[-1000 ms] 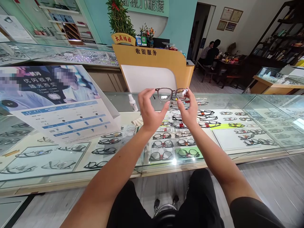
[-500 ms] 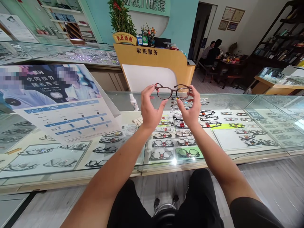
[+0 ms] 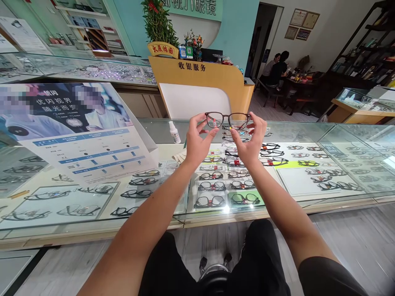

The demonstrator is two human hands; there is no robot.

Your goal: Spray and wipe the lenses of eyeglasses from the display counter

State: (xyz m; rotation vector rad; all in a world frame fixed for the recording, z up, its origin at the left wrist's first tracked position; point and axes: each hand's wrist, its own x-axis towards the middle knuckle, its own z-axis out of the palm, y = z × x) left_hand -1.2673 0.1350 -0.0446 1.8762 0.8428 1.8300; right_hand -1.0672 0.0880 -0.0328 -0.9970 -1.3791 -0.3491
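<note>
A pair of dark-framed eyeglasses (image 3: 226, 116) is held up above the glass display counter, its front spanning the gap between my hands. My left hand (image 3: 199, 139) grips the left end of the frame, thumb below the lens and fingers at the hinge. At the right end, my right hand (image 3: 249, 137) grips the frame in the same way. The temples are mostly hidden behind the lenses and fingers. Below my hands, rows of spectacle frames (image 3: 211, 186) lie in the glass case.
On the counter, a white spray bottle (image 3: 174, 133) stands left of my hands, beside a large printed promotional board (image 3: 89, 135). Beyond rises a yellow-and-white cashier desk (image 3: 197, 82). Two people (image 3: 274, 70) sit at a table far back right. The counter's glass front edge (image 3: 185, 220) runs before my knees.
The eyeglasses have tilted, so the temples no longer show above the rims, and shifted slightly right. My fingers have moved a little on the ends of the frame.
</note>
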